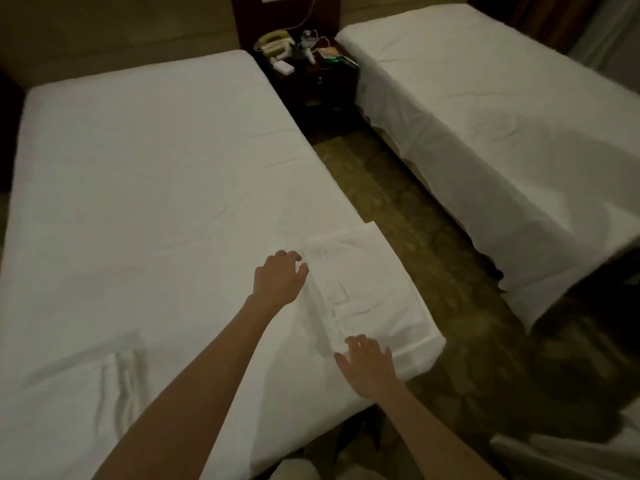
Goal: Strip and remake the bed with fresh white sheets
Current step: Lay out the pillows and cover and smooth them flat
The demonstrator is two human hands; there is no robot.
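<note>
Reaching forward from the bottom of the view, two bare forearms stretch over the near bed (138,174); the right hand (369,363) hovers at the near edge of a folded white sheet (367,292), fingers spread and lightly bent, its grip apart and holding nothing, though contact with the cloth cannot be told; the left hand (278,277) lies at the far left corner of the same folded sheet, fingers curled downward at the fabric's edge, but whether its grip has closed on the cloth cannot be told. The folded sheet rests on the near right corner of the bed, its right edge jutting slightly past the mattress side; a second bundle of folded white linen (117,375) lies on the bed toward the near left, well apart from the hands. Beyond, the bed is covered by a smooth white sheet with faint creases; a patterned carpet (398,202) runs between it and a second bed (502,116) on the right, draped in white; between the two headboards stands a dark nightstand (322,84) carrying a pale telephone (273,41) and small cluttered items.
</note>
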